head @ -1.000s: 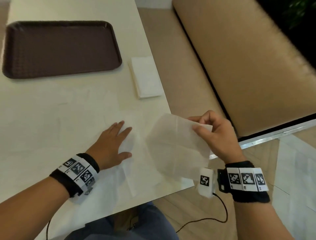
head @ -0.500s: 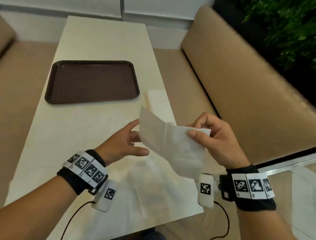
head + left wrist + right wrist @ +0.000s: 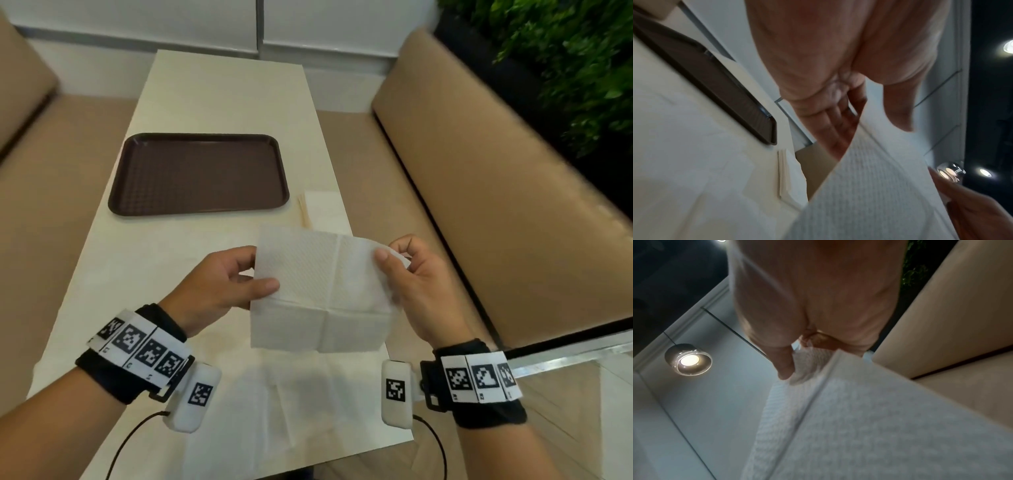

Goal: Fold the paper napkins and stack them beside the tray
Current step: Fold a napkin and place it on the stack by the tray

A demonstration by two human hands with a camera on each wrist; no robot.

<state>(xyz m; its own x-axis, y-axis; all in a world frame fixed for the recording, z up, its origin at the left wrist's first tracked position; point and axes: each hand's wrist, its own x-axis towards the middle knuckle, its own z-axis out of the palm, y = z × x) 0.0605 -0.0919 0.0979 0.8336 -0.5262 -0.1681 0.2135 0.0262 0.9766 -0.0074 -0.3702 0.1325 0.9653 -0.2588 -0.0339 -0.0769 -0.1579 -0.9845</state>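
Observation:
A white paper napkin hangs unfolded in the air above the table, its creases showing. My left hand pinches its left edge between thumb and fingers; the left wrist view shows the napkin running under the thumb. My right hand pinches its upper right corner, and in the right wrist view the napkin fills the lower part. A stack of folded napkins lies right of the dark brown tray. More unfolded napkins lie flat on the table beneath my hands.
The cream table is long and narrow, with tan bench seats on both sides. The stack of folded napkins lies close to the table's right edge. Green plants fill the far right corner.
My left hand lifted off the flat napkins and took hold of the raised napkin's left edge. The napkin now hangs spread between both hands. The head view tilted up and back.

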